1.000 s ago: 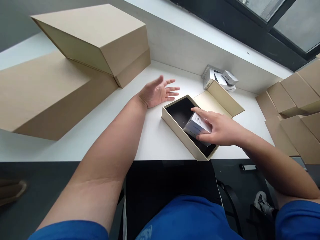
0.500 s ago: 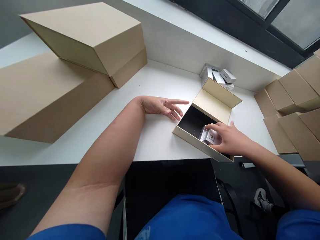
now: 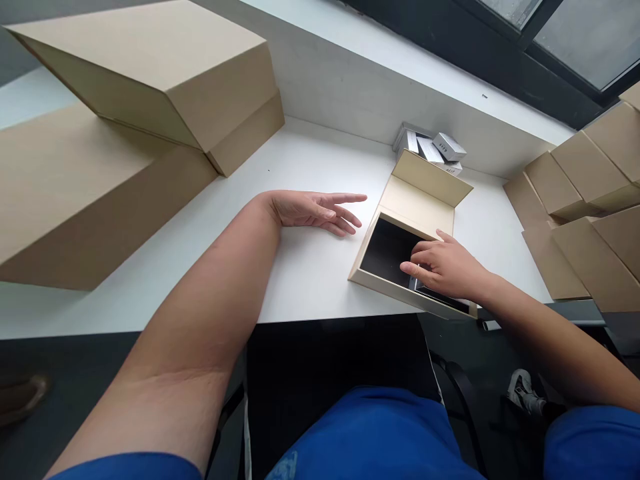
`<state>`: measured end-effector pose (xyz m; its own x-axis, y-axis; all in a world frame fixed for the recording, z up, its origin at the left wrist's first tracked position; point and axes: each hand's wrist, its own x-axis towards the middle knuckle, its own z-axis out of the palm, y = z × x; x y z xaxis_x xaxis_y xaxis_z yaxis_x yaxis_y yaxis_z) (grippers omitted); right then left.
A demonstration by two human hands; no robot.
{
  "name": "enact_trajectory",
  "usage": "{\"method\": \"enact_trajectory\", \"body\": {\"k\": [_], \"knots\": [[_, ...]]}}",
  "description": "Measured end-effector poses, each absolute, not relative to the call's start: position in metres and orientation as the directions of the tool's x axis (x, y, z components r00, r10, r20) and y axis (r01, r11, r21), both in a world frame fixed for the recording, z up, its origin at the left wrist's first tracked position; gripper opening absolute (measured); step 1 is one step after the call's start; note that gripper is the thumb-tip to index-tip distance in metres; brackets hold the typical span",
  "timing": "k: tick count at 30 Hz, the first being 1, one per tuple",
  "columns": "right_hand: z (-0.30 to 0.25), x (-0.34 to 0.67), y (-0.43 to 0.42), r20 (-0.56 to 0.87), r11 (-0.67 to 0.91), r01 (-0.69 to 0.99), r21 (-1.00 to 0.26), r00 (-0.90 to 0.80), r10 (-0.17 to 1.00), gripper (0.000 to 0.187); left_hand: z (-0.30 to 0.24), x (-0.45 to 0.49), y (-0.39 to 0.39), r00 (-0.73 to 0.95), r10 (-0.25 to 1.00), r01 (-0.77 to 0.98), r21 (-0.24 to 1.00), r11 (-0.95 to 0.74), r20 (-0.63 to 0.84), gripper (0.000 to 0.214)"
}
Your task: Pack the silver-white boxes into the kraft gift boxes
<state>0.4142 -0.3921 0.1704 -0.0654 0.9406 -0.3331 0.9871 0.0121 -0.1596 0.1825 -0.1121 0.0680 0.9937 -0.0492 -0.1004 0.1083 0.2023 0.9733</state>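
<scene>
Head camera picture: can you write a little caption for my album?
Right hand over an open box, left hand spread beside it, small silver cartons farther back.

This looks like a packing station by a window, in a workshop or a plain office; which of the two is unclear. A bare white surface (image 3: 305, 293) runs along a low pale wall topped by a white ledge (image 3: 400, 57), with a dark window frame (image 3: 430, 35) and a grey pane (image 3: 593, 43) above. The packaging comes in repeats: rows of tan boxes (image 3: 595, 167) stacked at right, large tan boxes (image 3: 145, 57) at left, a hinged-lid presentation box (image 3: 385, 250) standing open, and printed silver cartons (image 3: 450, 145) clustered against the wall. Below are a dark grey floor (image 3: 95, 380) and part of a black chair (image 3: 463, 395).
</scene>
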Motion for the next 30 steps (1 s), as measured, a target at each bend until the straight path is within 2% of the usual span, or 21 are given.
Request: {"method": "enact_trajectory", "body": {"k": [3, 5, 7, 9, 12, 14, 15, 17, 18, 20, 23, 26, 28, 30], "knots": [[0.168, 0.418, -0.393, -0.319, 0.052, 0.978, -0.202, -0.116, 0.941, 0.067, 0.07, 0.181, -0.112, 0.992, -0.067, 0.123, 0.971, 0.203, -0.111, 0.096], [0.171, 0.42, -0.394, -0.239, 0.095, 0.965, -0.245, -0.155, 0.959, 0.058, 0.07, 0.18, -0.112, 0.991, -0.058, 0.127, 0.968, 0.217, -0.117, 0.093], [0.179, 0.425, -0.393, -0.085, 0.141, 0.951, -0.276, -0.17, 0.982, 0.048, 0.069, 0.181, -0.112, 0.991, -0.033, 0.134, 0.962, 0.239, -0.13, 0.091], [0.19, 0.438, -0.384, 0.141, 0.159, 0.945, -0.286, -0.122, 0.982, 0.042, 0.067, 0.181, -0.112, 0.991, 0.0, 0.13, 0.954, 0.27, -0.135, 0.087], [0.202, 0.476, -0.35, 0.496, 0.092, 0.955, -0.281, 0.062, 0.866, 0.037, 0.064, 0.182, -0.111, 0.99, 0.048, 0.112, 0.943, 0.313, -0.133, 0.077], [0.202, 0.511, -0.315, 0.601, -0.023, 0.954, -0.3, 0.207, 0.772, 0.024, 0.063, 0.182, -0.11, 0.988, 0.065, 0.111, 0.936, 0.334, -0.14, 0.068], [0.199, 0.529, -0.296, 0.594, -0.104, 0.936, -0.335, 0.296, 0.748, 0.025, 0.063, 0.182, -0.11, 0.987, 0.069, 0.113, 0.933, 0.343, -0.145, 0.064], [0.19, 0.561, -0.261, 0.484, -0.313, 0.846, -0.431, 0.51, 0.711, 0.068, 0.062, 0.182, -0.109, 0.987, 0.067, 0.111, 0.926, 0.362, -0.144, 0.06], [0.185, 0.575, -0.245, 0.414, -0.398, 0.801, -0.447, 0.58, 0.701, 0.083, 0.062, 0.182, -0.109, 0.989, 0.066, 0.102, 0.922, 0.374, -0.136, 0.059], [0.176, 0.593, -0.22, 0.33, -0.504, 0.773, -0.385, 0.625, 0.707, 0.1, 0.06, 0.181, -0.11, 0.993, 0.061, 0.071, 0.913, 0.401, -0.103, 0.059], [0.17, 0.609, -0.198, 0.273, -0.535, 0.811, -0.235, 0.584, 0.765, 0.098, 0.058, 0.18, -0.111, 0.997, 0.039, 0.04, 0.901, 0.432, -0.063, 0.059], [0.174, 0.623, -0.183, 0.134, -0.551, 0.795, -0.255, 0.593, 0.794, 0.091, 0.057, 0.179, -0.111, 0.997, 0.031, 0.047, 0.895, 0.444, -0.068, 0.06], [0.179, 0.636, -0.175, 0.029, -0.568, 0.781, -0.261, 0.594, 0.804, 0.095, 0.058, 0.179, -0.111, 0.996, 0.034, 0.057, 0.891, 0.451, -0.081, 0.06], [0.182, 0.65, -0.171, 0.052, -0.529, 0.812, -0.246, 0.556, 0.829, 0.097, 0.059, 0.179, -0.111, 0.995, 0.032, 0.07, 0.886, 0.458, -0.096, 0.061]]}}
